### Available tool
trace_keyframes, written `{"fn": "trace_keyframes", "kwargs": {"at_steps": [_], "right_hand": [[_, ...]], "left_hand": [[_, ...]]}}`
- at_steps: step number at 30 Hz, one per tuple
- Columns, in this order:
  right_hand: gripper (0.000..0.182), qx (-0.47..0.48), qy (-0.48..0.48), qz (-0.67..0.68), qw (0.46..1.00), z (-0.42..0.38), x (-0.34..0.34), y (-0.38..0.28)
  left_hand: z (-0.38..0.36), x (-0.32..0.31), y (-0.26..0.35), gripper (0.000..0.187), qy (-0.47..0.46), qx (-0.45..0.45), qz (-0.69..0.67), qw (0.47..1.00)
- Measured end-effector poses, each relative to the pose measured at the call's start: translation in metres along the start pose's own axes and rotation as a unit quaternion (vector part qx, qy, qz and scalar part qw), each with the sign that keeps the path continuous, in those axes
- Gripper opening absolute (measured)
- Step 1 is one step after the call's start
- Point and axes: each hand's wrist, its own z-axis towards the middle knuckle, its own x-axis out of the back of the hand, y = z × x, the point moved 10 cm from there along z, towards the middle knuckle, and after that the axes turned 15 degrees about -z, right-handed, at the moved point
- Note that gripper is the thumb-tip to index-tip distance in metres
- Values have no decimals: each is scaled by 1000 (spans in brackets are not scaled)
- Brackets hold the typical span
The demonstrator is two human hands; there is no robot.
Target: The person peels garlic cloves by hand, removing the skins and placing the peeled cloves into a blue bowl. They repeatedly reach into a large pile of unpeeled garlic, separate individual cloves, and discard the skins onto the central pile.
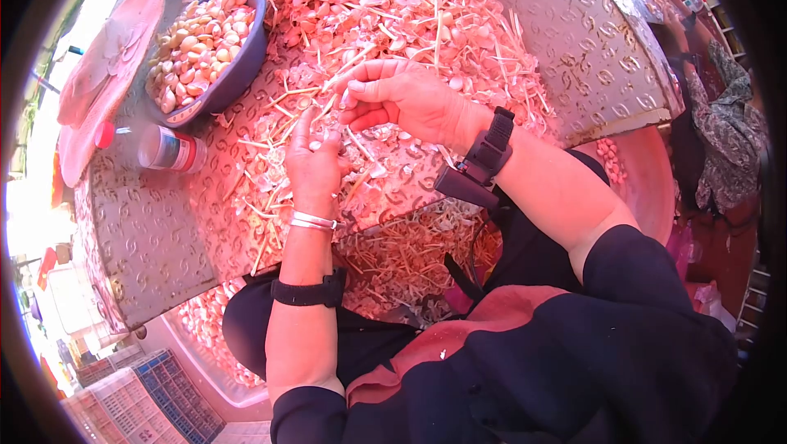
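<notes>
My right hand (402, 100) is closed in a pinch over the near part of the heap. A small pale garlic clove (348, 99) shows between its thumb and curled fingers. Just below and to the left is my left hand (316, 161), thumb and fingers drawn together; what they hold, if anything, is too small to make out. The two hands are close together but apart. Around and beyond them spreads a heap of garlic cloves, papery skins and dry stalks (385, 9). At the left stands a blue bowl (256, 44) full of garlic cloves (201, 49).
The patterned metal table (156, 255) carries a clear jar (172, 150) and a pink hat (111, 75) at its left. Below are a tub of cloves (213, 329), plastic crates (156, 399) and fallen stalks (410, 255). A round basin (648, 173) stands right.
</notes>
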Motion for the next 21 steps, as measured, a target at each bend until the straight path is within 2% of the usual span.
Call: {"fn": "trace_keyframes", "kwargs": {"at_steps": [1, 2, 4, 5, 6, 8, 9, 10, 11, 12, 13, 14, 15, 16, 18, 20, 21], "right_hand": [[13, -1, 0, 0, 1000, 0, 2, -1], [14, 8, 6, -26, 1000, -1, 4, -3], [15, 16, 12, -52, 998, 1, 8, -5], [16, 37, 48, -135, 989, 3, 15, -10], [16, 57, 83, -217, 971, 3, 17, -18], [16, 68, 61, -270, 958, 1, 2, -24], [17, 91, 16, -347, 933, -9, -24, -35], [18, 114, -29, -421, 899, -14, -44, -39], [17, 202, 18, -452, 869, -14, -40, -48], [17, 201, 18, -452, 869, -9, -30, -48], [16, 174, 86, -486, 852, -3, -2, -54], [16, 147, 152, -516, 830, 0, 26, -60], [15, 156, 140, -638, 741, 0, 35, -57], [15, 158, 138, -638, 741, -4, 38, -47], [18, 122, 7, -855, 505, -7, 14, -2], [22, 112, -24, -860, 498, -6, 3, 3], [22, 108, -7, -860, 499, -3, 7, 4]], "left_hand": [[3, 3, 3, 26, 3, -7, -3, 1000], [4, 6, 4, 26, 3, -7, -2, 1000], [2, 7, -6, 14, 19, 90, -159, 983], [5, 1, -15, 18, -44, 128, -216, 967], [5, 1, -16, 18, -43, 128, -216, 967], [-7, -24, -33, 33, -97, 241, -349, 900], [-11, -34, -32, 41, -140, 247, -389, 876], [-11, -33, -32, 41, -139, 248, -389, 876], [-13, -39, -27, 42, -165, 251, -432, 851], [-16, -44, -20, 42, -192, 253, -473, 822], [-14, -36, -16, 40, -164, 228, -441, 852], [-15, -35, -12, 40, -164, 226, -442, 852], [-17, -36, -5, 37, -181, 223, -478, 830], [-20, -37, 4, 35, -196, 220, -513, 806], [-31, -28, 38, 29, -191, 192, -504, 821], [-55, -25, 77, 28, -232, 168, -493, 821], [-68, -20, 96, 28, -232, 158, -489, 826]]}}
